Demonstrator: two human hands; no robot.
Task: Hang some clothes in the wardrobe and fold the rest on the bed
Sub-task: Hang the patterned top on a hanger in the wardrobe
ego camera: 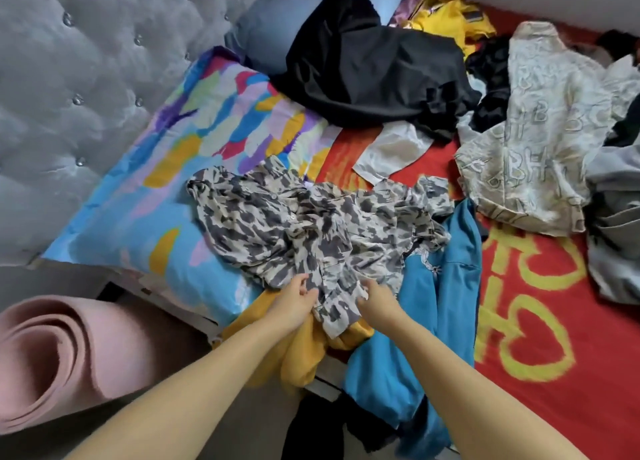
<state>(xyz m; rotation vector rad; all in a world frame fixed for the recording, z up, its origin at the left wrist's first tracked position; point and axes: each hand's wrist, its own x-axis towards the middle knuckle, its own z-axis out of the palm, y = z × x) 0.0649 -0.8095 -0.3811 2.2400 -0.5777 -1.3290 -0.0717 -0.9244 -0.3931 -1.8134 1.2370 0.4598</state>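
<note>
The crumpled beige shirt with grey camouflage blotches lies spread over the near edge of the bed, and I have its lower hem in both hands: my left hand has its grip clamped on the hem's left side, fingers curled into the cloth, and my right hand has its grip pinched on the hem's right side. Both my bare forearms reach forward and slightly inward from the bottom of the view, wrists close together. Under the shirt's hem a mustard yellow garment hangs over the bed edge, and a bright blue jacket lies just to the right, touching the shirt. The red bedsheet with yellow lettering carries more clothes farther back: a black garment, a cream printed top and a yellow piece. A multicoloured pillow rests against the grey tufted headboard, and a rolled pink mat stands on the floor at left
</note>
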